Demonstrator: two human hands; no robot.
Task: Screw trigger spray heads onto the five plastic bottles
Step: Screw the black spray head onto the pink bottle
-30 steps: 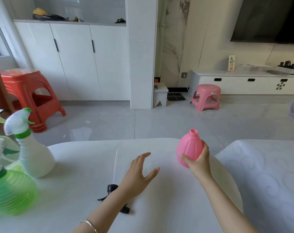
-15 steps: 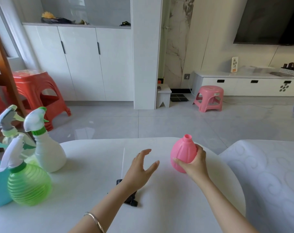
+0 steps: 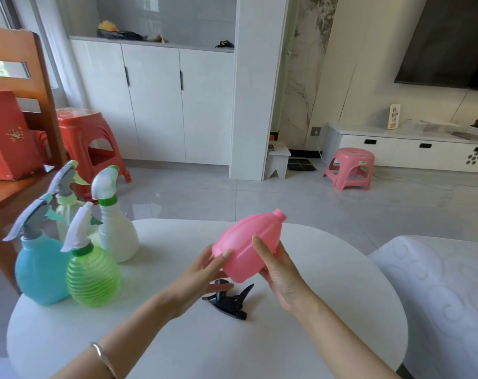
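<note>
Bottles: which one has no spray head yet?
The pink bottle, held tilted between both hands, its neck bare. The blue, green, white and pale clear bottles on the left all carry trigger heads.

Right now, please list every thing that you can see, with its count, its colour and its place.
pink bottle: 1, pink, no head on it, tilted and held above the table
black spray head: 1, black, lying on the table under the pink bottle
bottles with heads on: 4, at the table's left: blue bottle, green ribbed bottle, white bottle, pale clear bottle behind
table: 1, white, round
red stools: a stack, red, floor at left
pink stool: 1, pink, floor at right
small white stool: 1, white, by the pillar
wooden chair: 1, brown, far left
left hand: 1, fingers on the bottle's base
right hand: 1, gripping the bottle's body
</note>
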